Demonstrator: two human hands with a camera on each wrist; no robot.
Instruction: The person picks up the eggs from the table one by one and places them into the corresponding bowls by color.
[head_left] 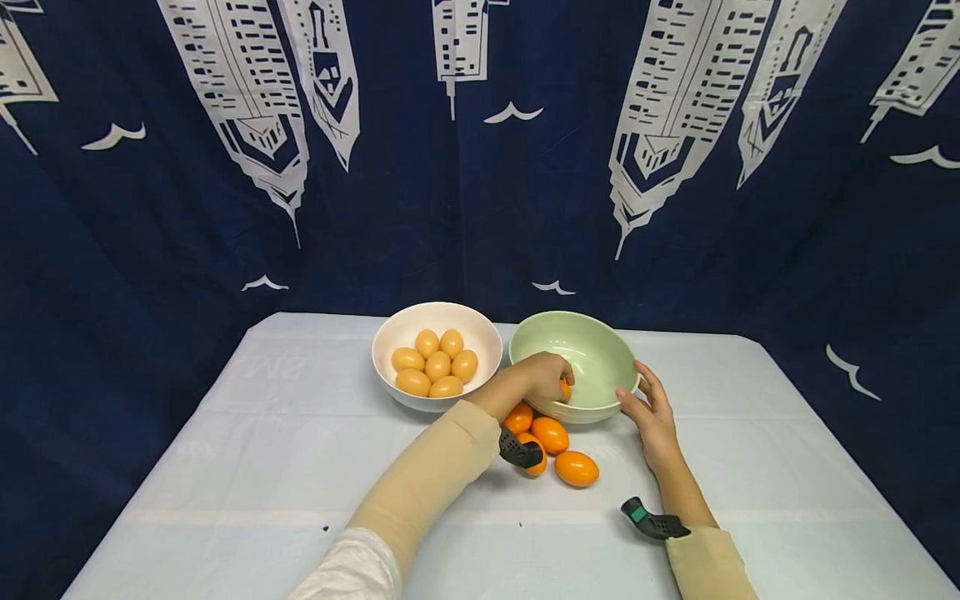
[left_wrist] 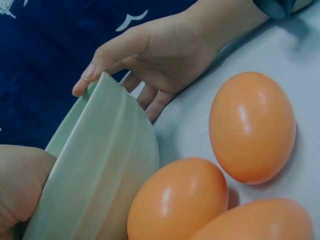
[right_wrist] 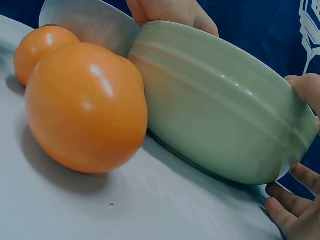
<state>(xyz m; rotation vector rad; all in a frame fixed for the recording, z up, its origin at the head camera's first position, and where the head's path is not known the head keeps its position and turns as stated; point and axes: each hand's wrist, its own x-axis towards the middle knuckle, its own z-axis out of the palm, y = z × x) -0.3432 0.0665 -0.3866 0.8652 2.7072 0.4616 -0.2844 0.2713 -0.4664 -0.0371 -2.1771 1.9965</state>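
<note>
My left hand (head_left: pixel 545 375) reaches over the near left rim of a pale green bowl (head_left: pixel 600 358). Its curled fingers pinch an orange egg (head_left: pixel 566 390) low inside the bowl, mostly hidden by the hand. At the bowl's right side, my right hand (head_left: pixel 654 421) grips the rim, thumb at the near edge and fingers around the outside. In the left wrist view the bowl's ribbed wall (left_wrist: pixel 110 145) appears tilted between both hands. Several more orange eggs lie on the table in front of the bowl, one egg (head_left: pixel 577 469) nearest the front.
A white bowl (head_left: pixel 382 358) holding several paler yellow-orange eggs (head_left: pixel 438 367) stands just left of the green one, behind my left forearm. Both bowls are near the back edge of the white-covered table (head_left: pixel 247 467). A dark blue printed curtain (head_left: pixel 465 208) hangs behind it.
</note>
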